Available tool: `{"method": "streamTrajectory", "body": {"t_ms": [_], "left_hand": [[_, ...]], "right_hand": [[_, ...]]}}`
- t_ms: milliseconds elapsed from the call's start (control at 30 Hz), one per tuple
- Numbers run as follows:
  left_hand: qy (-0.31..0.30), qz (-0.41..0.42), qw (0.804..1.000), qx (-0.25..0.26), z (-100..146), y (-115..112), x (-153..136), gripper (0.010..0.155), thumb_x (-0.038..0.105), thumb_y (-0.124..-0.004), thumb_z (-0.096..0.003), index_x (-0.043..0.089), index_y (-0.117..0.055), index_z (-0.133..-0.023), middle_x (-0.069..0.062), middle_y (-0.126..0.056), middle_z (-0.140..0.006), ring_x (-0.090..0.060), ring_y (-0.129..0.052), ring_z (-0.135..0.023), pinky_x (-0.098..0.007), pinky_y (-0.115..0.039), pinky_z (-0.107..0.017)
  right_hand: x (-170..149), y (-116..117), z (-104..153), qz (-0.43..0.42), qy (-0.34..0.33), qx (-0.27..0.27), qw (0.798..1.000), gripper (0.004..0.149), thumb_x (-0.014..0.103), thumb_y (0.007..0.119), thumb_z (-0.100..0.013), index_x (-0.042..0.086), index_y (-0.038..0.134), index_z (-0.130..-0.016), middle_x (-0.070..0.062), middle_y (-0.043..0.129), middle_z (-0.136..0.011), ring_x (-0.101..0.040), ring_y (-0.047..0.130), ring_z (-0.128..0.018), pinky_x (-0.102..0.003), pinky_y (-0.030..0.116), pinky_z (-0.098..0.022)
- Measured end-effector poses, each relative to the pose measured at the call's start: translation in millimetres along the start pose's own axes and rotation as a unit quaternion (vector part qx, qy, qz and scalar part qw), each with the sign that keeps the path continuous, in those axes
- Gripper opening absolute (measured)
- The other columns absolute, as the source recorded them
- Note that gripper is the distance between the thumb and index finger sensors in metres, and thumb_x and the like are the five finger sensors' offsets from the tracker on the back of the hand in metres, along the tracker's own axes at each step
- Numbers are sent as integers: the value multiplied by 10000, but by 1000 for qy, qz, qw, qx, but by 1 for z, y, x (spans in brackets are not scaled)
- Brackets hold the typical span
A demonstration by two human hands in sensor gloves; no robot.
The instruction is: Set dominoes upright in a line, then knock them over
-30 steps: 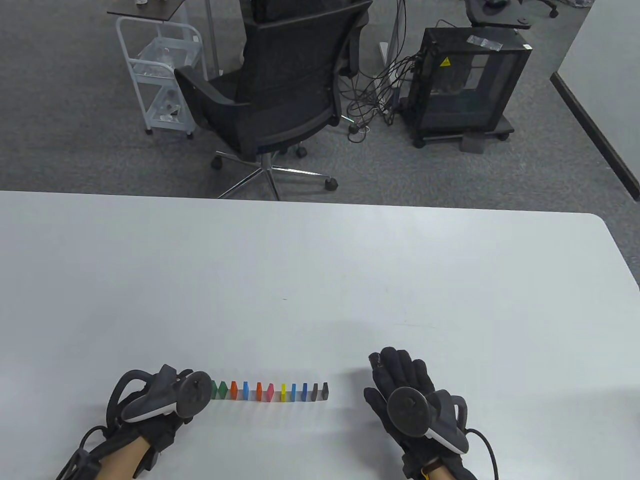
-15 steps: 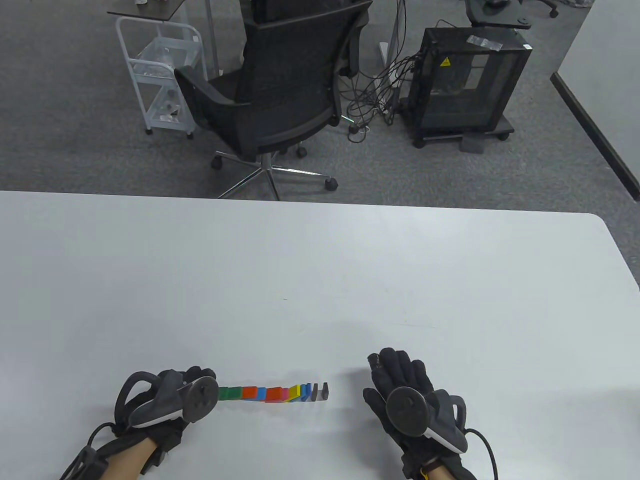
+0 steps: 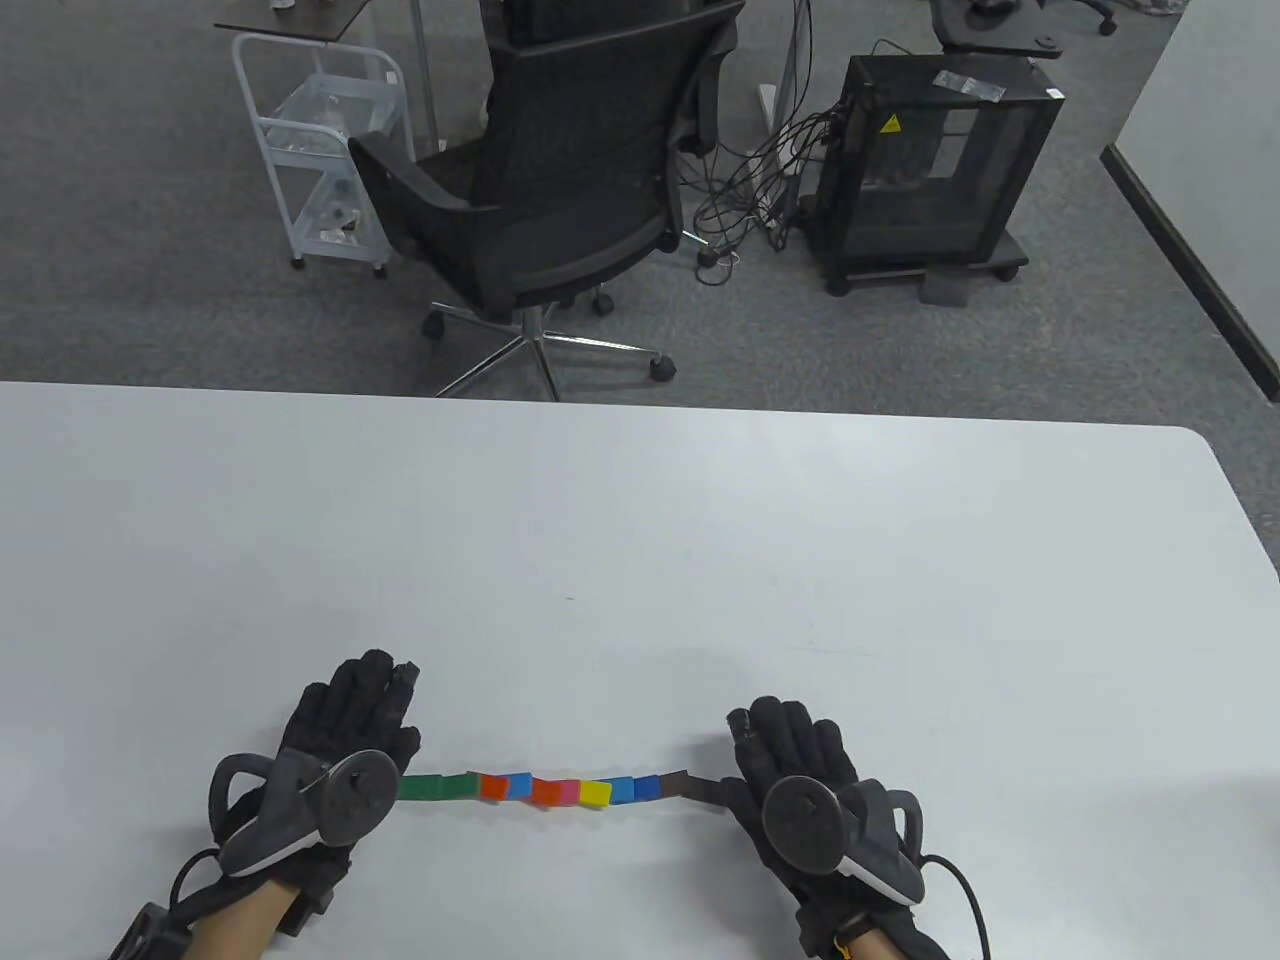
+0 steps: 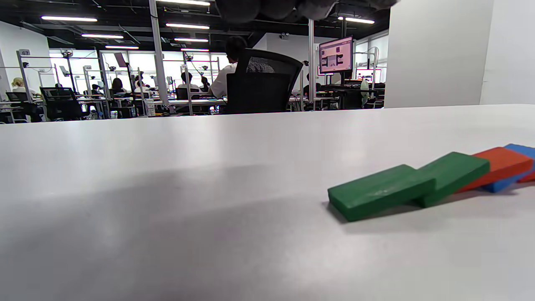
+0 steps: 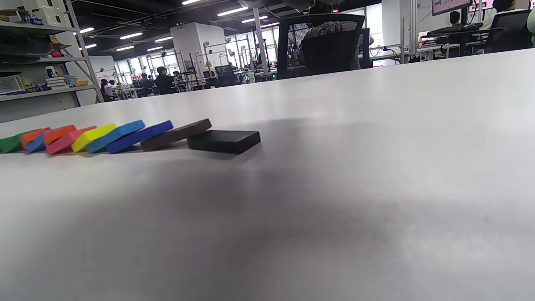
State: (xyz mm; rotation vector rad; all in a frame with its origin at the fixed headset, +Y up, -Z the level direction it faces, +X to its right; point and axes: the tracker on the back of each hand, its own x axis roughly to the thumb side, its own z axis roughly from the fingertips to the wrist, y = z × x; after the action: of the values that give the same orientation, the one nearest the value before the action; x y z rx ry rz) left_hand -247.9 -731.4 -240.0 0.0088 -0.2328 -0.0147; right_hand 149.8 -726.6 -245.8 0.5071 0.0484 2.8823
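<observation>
The row of coloured dominoes lies toppled on the white table, each piece leaning on the one to its right. Green dominoes form the left end; a black domino lies flat at the right end, with a brown domino leaning on it. My left hand rests palm down, fingers straight, just left of and beyond the green end. My right hand lies flat at the right end, beside the black piece. Neither hand holds anything.
A black office chair stands beyond the table's far edge, with a white trolley to its left and a black cabinet on wheels to its right. Cables lie on the grey carpet between them.
The standing dominoes fell one after another from left to right and now all lie flat. My left hand moved forward from the green end and spread out on the table. The right hand barely shifted.
</observation>
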Motion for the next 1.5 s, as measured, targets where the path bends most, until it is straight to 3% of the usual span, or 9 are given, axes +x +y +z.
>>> {"method": "streamTrajectory", "body": {"t_ms": [133,400,1500], "left_hand": [[1,-2,1000,-3,0,-2,0,637,428,-399,-723,138,-284,-1279,-156,-242,-1325,-389,-291,-1226,-536,-262,-886],[7,-7,1000,-10,0,-5,-1,641,428,-380,-722,139,-243,-1278,-145,-189,-1325,-382,-238,-1228,-529,-209,-883],[-28,-33,999,-18,0,-12,10,644,433,-368,-722,145,-201,-1273,-135,-150,-1319,-375,-204,-1225,-522,-188,-880]], "right_hand": [[0,-2,1,-3,0,-7,1000,668,483,480,-584,150,449,-1163,-136,341,-1202,-379,365,-1113,-506,257,-809],[-1,-2,1,-5,-2,-11,1000,668,483,481,-584,152,450,-1163,-133,336,-1203,-378,362,-1113,-506,253,-809],[2,1,2,5,-4,-15,1000,665,481,478,-583,157,443,-1162,-124,323,-1203,-372,348,-1114,-501,246,-809]]}}
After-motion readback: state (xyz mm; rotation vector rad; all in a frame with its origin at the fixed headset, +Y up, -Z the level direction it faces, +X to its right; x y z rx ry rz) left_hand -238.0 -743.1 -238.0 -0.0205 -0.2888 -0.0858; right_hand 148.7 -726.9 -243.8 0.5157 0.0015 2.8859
